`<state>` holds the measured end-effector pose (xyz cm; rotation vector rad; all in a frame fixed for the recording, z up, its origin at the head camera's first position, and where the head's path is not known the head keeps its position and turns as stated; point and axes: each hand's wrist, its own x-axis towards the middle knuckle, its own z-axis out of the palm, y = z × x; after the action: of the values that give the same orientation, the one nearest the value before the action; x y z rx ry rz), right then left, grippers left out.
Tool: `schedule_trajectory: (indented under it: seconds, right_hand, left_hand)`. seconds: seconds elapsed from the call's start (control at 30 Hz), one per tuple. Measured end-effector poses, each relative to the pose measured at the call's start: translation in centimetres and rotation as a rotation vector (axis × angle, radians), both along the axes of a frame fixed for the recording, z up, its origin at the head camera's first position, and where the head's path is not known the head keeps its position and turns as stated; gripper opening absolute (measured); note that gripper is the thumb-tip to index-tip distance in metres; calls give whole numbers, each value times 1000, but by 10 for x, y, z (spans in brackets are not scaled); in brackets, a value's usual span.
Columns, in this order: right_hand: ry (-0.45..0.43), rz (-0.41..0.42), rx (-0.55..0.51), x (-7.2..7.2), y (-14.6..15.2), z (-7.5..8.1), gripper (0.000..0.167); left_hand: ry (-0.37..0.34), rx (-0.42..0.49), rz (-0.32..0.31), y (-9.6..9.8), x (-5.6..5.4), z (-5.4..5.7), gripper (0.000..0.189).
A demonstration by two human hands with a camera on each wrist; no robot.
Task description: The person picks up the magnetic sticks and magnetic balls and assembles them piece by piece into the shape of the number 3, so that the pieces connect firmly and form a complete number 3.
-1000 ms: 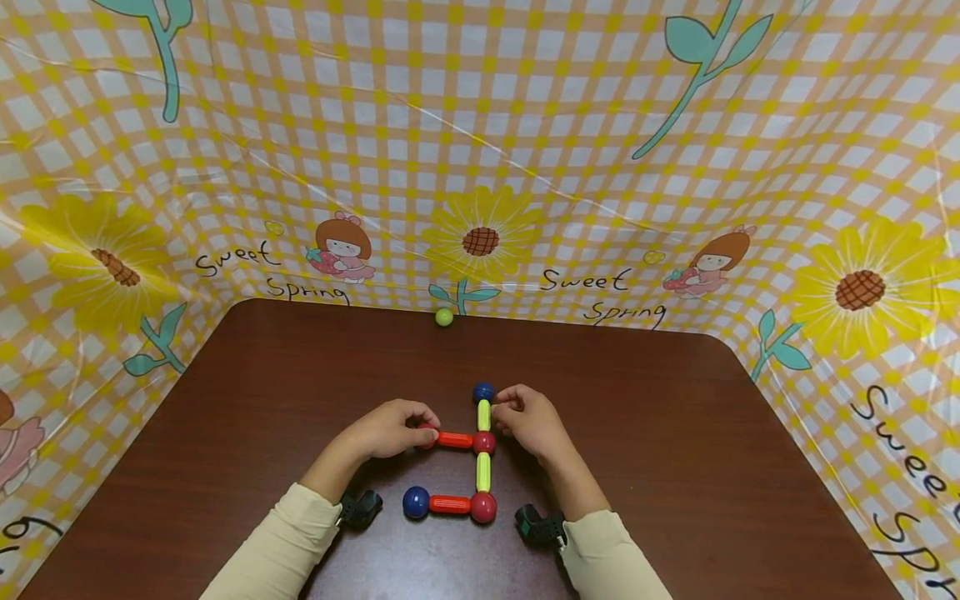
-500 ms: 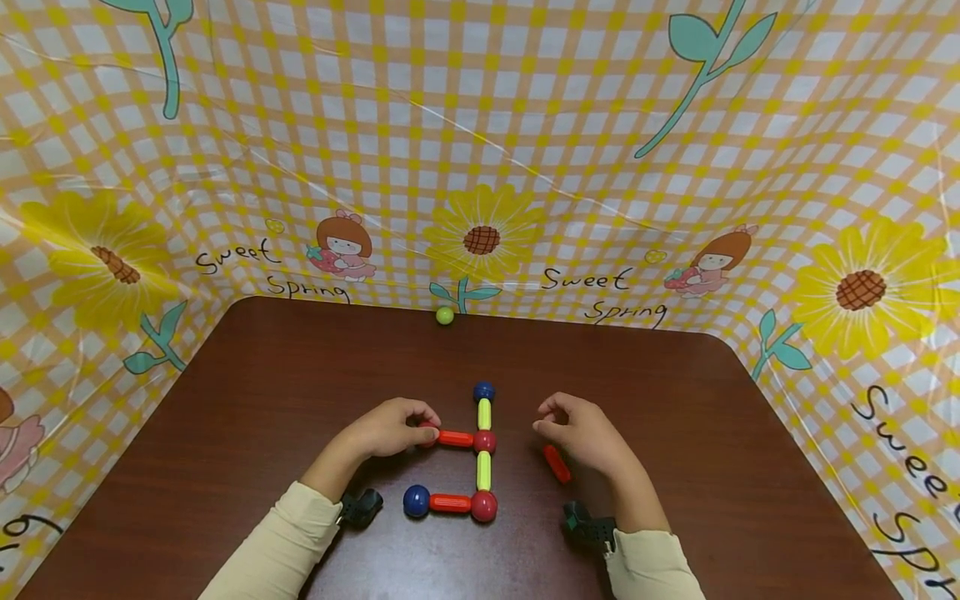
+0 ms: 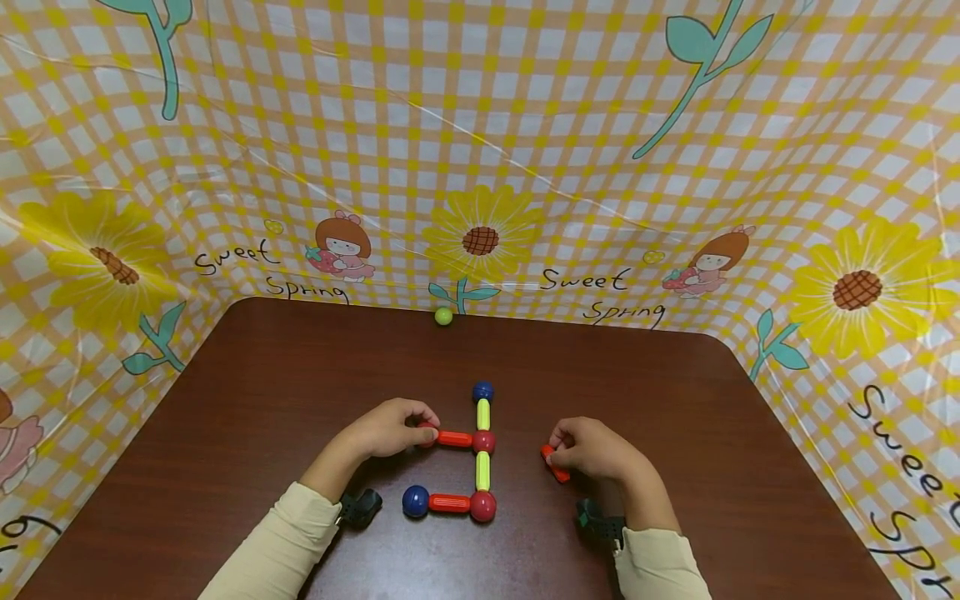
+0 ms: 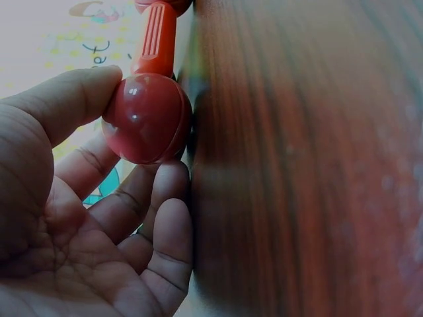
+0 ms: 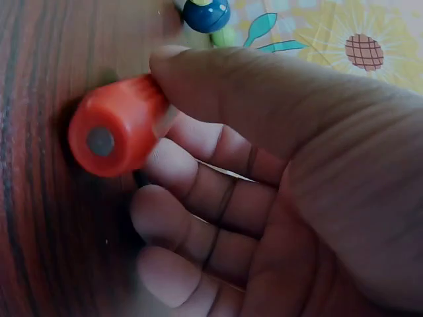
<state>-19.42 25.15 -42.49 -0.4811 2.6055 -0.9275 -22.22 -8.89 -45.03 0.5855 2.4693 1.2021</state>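
Note:
On the brown table, magnetic rods and balls are joined into one figure. Two yellow-green rods [image 3: 483, 472] run up its right side, with a dark blue ball [image 3: 483, 391] at the far end and red balls [image 3: 483, 506] below. A red rod [image 3: 450, 503] leads left along the bottom to another blue ball [image 3: 416, 502]. My left hand [image 3: 390, 429] holds the red ball [image 4: 145, 119] at the left end of the upper red rod [image 3: 454, 439]. To the right of the figure, my right hand [image 3: 596, 450] pinches a loose red magnetic rod [image 5: 115, 129], a metal disc showing in its end.
A small green ball [image 3: 443, 316] lies at the table's back edge. Behind it and along both sides hangs a checked cloth [image 3: 480, 150] with sunflowers. Each wrist wears a black camera mount [image 3: 362, 508] close over the table [image 3: 300, 350].
My right hand has moved right and toward me, away from the yellow-green rod, and now pinches the loose red magnetic rod. My left hand stays on its red ball.

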Motion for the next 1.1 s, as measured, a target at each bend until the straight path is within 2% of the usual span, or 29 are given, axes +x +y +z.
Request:
schedule_trajectory:
  seconds: [0.27, 0.4, 0.53, 0.67, 1.1]
  right_hand:
    - [6, -12, -66, -4, 0, -6, 11]
    - [22, -63, -125, -8, 1, -9, 8]
    - [20, -115, -210, -12, -2, -10, 12]
    - [10, -123, -276, -16, -8, -10, 17]
    - [99, -138, -284, -33, -29, -19, 18]
  left_hand:
    - [0, 3, 0, -1, 2, 0, 8]
    - [2, 5, -2, -1, 2, 0, 8]
    - [4, 2, -1, 0, 2, 1, 7]
    - [6, -3, -1, 0, 1, 0, 6]
    - [12, 8, -9, -1, 0, 0, 9]
